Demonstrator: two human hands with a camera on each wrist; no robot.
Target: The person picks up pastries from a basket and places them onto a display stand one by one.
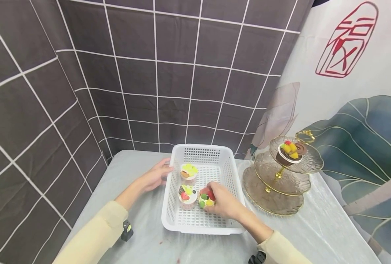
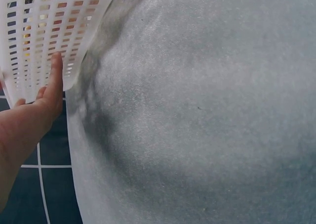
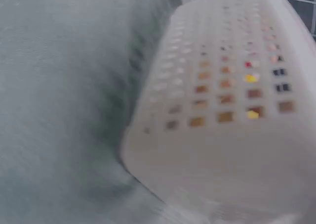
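Note:
A white plastic basket point(image 1: 203, 231) with slotted walls holds several toy fruit-topped cupcakes. My right hand point(image 1: 224, 201) reaches inside and grips a cupcake point(image 1: 202, 200) with red, green and yellow fruit on top. Left of it sit a cupcake point(image 1: 187, 198) with a strawberry and a yellow-topped cupcake point(image 1: 189, 173). Against the basket's left wall rests my left hand point(image 1: 155, 176), its fingers extended; the left wrist view shows a straight finger point(image 2: 56, 70) along the slots. In the right wrist view the basket wall point(image 3: 212, 159) hides my right hand.
Right of the basket stands a three-tier glass stand point(image 1: 272, 200) with gold rims and a gold handle. A chocolate cupcake point(image 1: 288, 159) with yellow fruit sits on its top tier. Pale cloth point(image 1: 129, 234) covers the table, and a dark grid curtain point(image 1: 132, 73) hangs behind.

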